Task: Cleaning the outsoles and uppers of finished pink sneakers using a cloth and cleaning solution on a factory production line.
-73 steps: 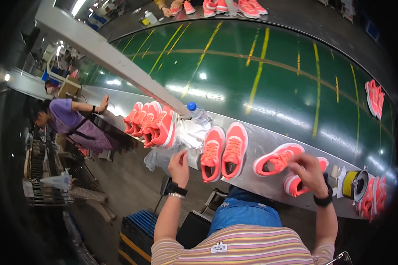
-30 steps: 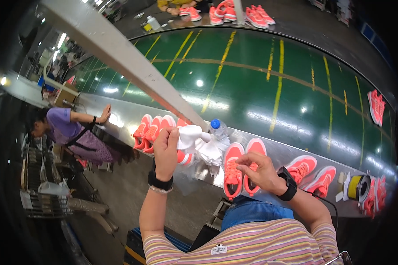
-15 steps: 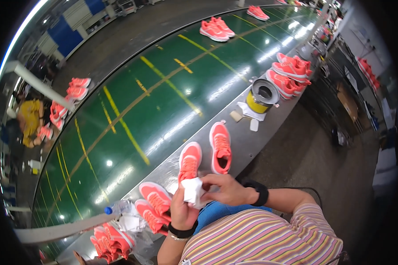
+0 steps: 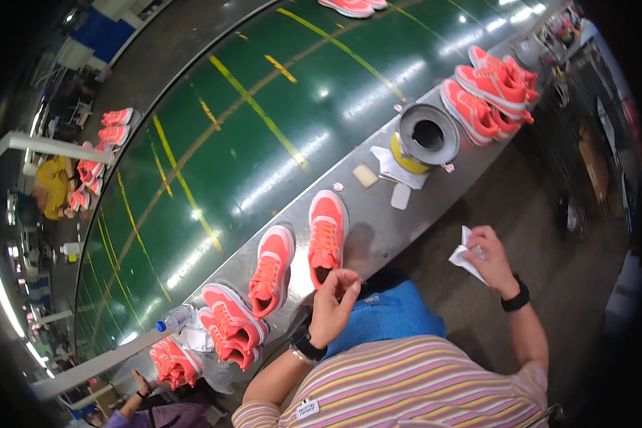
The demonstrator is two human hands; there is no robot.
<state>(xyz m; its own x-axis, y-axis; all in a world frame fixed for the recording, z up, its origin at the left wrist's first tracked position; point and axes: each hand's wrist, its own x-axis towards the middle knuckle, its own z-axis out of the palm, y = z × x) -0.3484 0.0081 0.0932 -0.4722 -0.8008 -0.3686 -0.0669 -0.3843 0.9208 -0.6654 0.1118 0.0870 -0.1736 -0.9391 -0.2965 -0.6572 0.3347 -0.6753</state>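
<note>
My left hand (image 4: pixel 333 305) rests with curled fingers at the heel opening of a coral sneaker (image 4: pixel 326 234) lying on the grey bench ledge (image 4: pixel 378 221). A second coral sneaker (image 4: pixel 272 269) lies beside it to the left. My right hand (image 4: pixel 488 258) is out over the floor to the right, holding a crumpled white paper (image 4: pixel 464 255). Both wrists wear black bands.
A wide green conveyor belt (image 4: pixel 264 121) with yellow stripes runs behind the ledge. A round tin (image 4: pixel 426 135), white scraps and more coral sneakers (image 4: pixel 485 96) sit to the right. A further pair (image 4: pixel 228 324), a water bottle (image 4: pixel 175 317) and another person's hand (image 4: pixel 141 385) are at the lower left.
My view swung from the left pile to the pair in front of me. My right hand carried the white paper away to the right; my left hand moved to the sneaker's heel.
</note>
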